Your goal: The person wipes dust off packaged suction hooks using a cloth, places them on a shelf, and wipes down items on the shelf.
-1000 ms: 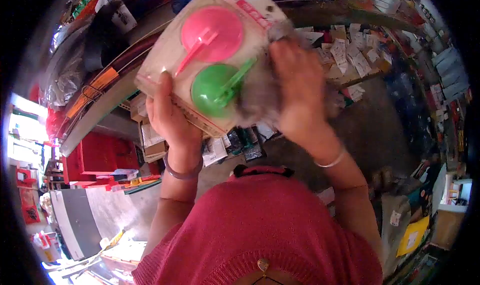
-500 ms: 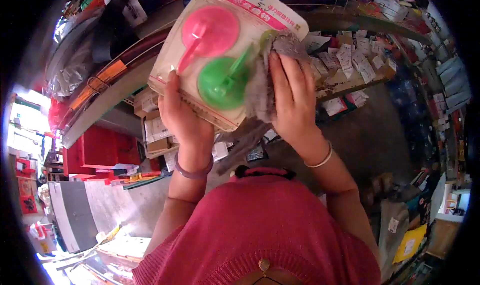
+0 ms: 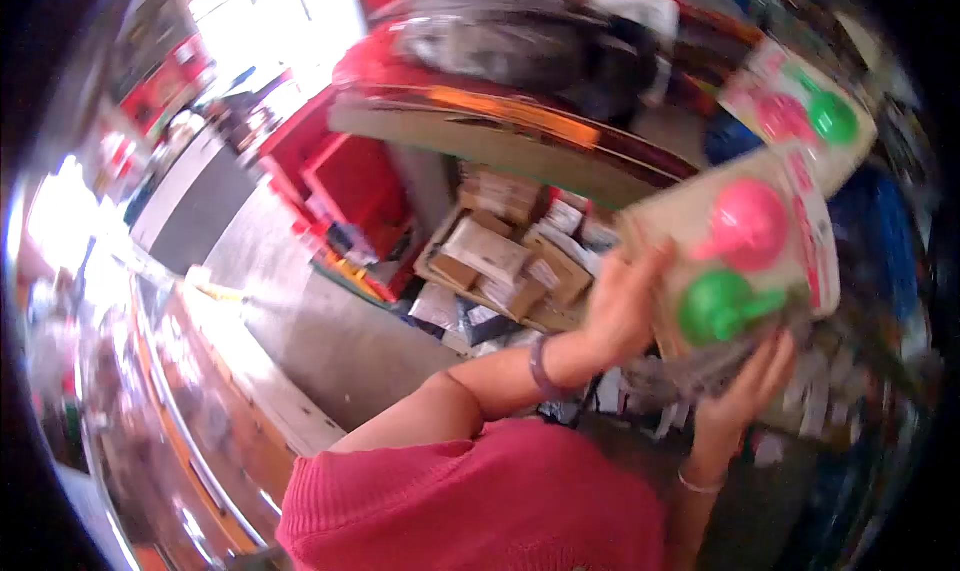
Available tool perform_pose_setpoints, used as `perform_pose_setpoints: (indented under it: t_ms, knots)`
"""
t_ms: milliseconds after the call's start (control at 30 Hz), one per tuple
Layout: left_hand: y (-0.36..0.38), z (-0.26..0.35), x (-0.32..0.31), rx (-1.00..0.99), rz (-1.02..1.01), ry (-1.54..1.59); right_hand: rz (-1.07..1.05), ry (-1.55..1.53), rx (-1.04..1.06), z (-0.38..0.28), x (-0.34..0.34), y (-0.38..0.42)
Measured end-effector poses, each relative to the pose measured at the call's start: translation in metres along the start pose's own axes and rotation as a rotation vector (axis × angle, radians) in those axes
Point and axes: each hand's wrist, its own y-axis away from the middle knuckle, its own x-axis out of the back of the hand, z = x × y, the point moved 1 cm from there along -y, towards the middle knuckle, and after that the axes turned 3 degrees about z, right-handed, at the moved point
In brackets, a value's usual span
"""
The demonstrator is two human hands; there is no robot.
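A cardboard-backed package (image 3: 675, 216) with a round pink piece (image 3: 750, 224) and a round green piece (image 3: 716, 309) is held up at right of centre. My left hand (image 3: 628, 306) grips its left edge, thumb on the front. At the lower right edge my right hand (image 3: 750, 381) holds a grey cloth (image 3: 715, 363) against the package, fingers bent round it. The picture is somewhat blurred. Just beyond, at the upper right, lies a similar package (image 3: 835, 161) with pink and green pieces.
Below the long shelf edge (image 3: 500, 136) are small cardboard boxes (image 3: 485, 251). A red cabinet (image 3: 355, 186) stands to their left, with a grey box (image 3: 195, 206) farther left. A glass-topped counter (image 3: 190, 371) runs along the lower left.
The view has swung to the left, so the held package and both hands now appear farther right and lower. The second package has come into view. Both hands keep their hold.
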Motion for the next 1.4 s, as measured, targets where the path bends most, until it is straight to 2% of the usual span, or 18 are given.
perform_pose_setpoints:
  t_ms: [33,233,333,433,467,567,600,667,700,733,767,867,1000,1067,1100,1200,1267,1400]
  knots:
    - [0.001,-0.004,-0.009,-0.042,-0.066,0.315,0.044,-0.049,-0.026,-0.002,0.001,-0.006]
    - [0.001,0.008,0.004,-0.199,0.006,0.325,-0.071,-0.202,0.147,-0.031,-0.023,0.036]
    - [0.008,0.011,0.002,-0.151,0.094,0.203,0.066,-0.248,0.232,-0.048,-0.025,0.024]
    - [0.015,0.001,-0.003,-0.103,-0.061,0.381,0.252,-0.209,0.215,-0.022,-0.019,0.013]
    - [0.014,-0.003,0.009,-0.06,-0.156,0.298,0.268,-0.158,0.207,-0.018,-0.013,0.004]
    - [0.017,0.022,0.019,-0.017,-0.464,0.189,0.352,-0.348,0.287,0.019,0.002,-0.009]
    - [0.006,0.02,0.03,0.056,-0.546,0.07,0.356,-0.403,0.254,0.022,0.005,-0.01]
    - [-0.003,0.027,0.038,0.258,-0.579,0.067,0.35,-0.451,0.168,0.033,0.013,-0.017]
    - [-0.011,0.031,0.035,0.401,-0.544,0.191,0.307,-0.432,0.136,0.036,0.015,-0.016]
    - [-0.011,0.033,0.022,0.371,-0.429,0.111,0.268,-0.407,0.096,0.036,0.018,-0.019]
    - [-0.011,0.03,0.015,0.417,-0.305,0.166,0.218,-0.569,0.122,0.031,0.019,-0.03]
    - [-0.013,0.017,0.019,0.225,-0.14,0.169,0.061,-0.563,0.189,0.043,0.014,-0.026]
    - [-0.007,0.017,0.016,-0.081,0.032,0.06,-0.211,-0.539,0.019,0.03,0.027,-0.024]
    - [-0.006,0.016,0.009,-0.191,0.158,-0.031,-0.026,-0.482,0.063,0.016,0.034,-0.026]
    - [-0.001,0.014,0.003,-0.207,0.182,-0.058,0.067,-0.45,0.082,0.001,0.039,-0.031]
    - [0.012,0.006,-0.006,-0.232,0.198,-0.085,-0.047,-0.092,0.273,-0.025,0.027,-0.051]
    - [0.004,0.006,-0.002,-0.253,0.147,-0.005,-0.089,-0.128,0.288,-0.025,0.004,-0.044]
    - [-0.004,0.004,0.003,-0.147,0.067,0.057,-0.064,-0.236,0.27,-0.018,-0.002,-0.02]
